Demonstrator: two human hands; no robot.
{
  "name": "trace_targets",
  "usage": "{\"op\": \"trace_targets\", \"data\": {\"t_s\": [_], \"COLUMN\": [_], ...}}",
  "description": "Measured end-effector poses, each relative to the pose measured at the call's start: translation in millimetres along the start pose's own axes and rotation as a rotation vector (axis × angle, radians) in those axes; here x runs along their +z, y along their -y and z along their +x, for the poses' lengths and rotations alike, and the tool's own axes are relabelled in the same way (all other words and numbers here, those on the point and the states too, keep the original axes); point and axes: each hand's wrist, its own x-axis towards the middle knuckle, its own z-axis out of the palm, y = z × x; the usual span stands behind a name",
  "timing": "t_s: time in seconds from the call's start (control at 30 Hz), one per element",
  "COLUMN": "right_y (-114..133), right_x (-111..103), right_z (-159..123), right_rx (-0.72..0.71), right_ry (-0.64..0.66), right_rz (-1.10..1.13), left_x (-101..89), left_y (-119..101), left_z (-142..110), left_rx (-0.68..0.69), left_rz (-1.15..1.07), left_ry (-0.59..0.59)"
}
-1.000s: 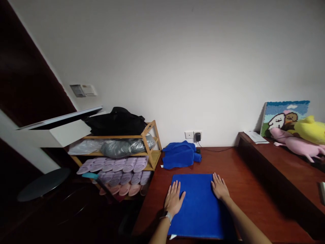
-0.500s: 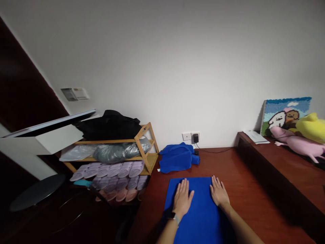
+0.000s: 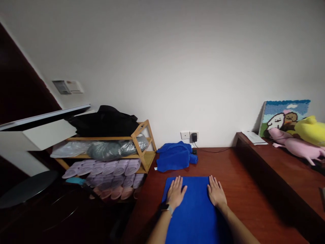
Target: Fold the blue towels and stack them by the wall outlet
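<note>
A blue towel (image 3: 194, 206) lies spread flat on the reddish-brown wooden table, its far edge straight and its near part running out of the picture. My left hand (image 3: 175, 192) rests flat on its far left part, fingers stretched out; a watch sits on that wrist. On the far right corner lies my right hand (image 3: 216, 191), also flat with fingers extended, covering the right edge. Neither hand grips anything. Beyond the towel, against the wall, is a crumpled pile of blue cloths (image 3: 175, 156) with a small white tag.
A wooden rack (image 3: 143, 149) with purple slippers (image 3: 109, 167) and a black bag (image 3: 106, 122) stands left of the table (image 3: 243, 189). A plugged-in black adapter (image 3: 194, 137) trails a cable. On the raised ledge at right lie a pink plush toy (image 3: 297, 145) and papers (image 3: 254, 138).
My left hand has slid left across the towel, toward its left edge. My right hand stays at the right corner. The whole view has shifted slightly.
</note>
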Motion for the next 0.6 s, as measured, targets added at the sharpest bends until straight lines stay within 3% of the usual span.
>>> {"op": "trace_targets", "data": {"t_s": [0.1,0.17,0.6], "right_y": [0,1,-1], "right_x": [1,2,4], "right_z": [-1,-1,-10], "right_rx": [0.009,0.01,0.016], "right_ry": [0.004,0.001,0.027], "right_rz": [-0.011,-0.017,-0.023], "left_x": [-9.6,-10.1,-11.5], "left_y": [45,58,52], "left_z": [-14,-19,-19], "left_rx": [-0.099,-0.121,-0.126], "left_rz": [0.041,0.053,0.042], "left_ry": [-0.036,-0.061,-0.04]}}
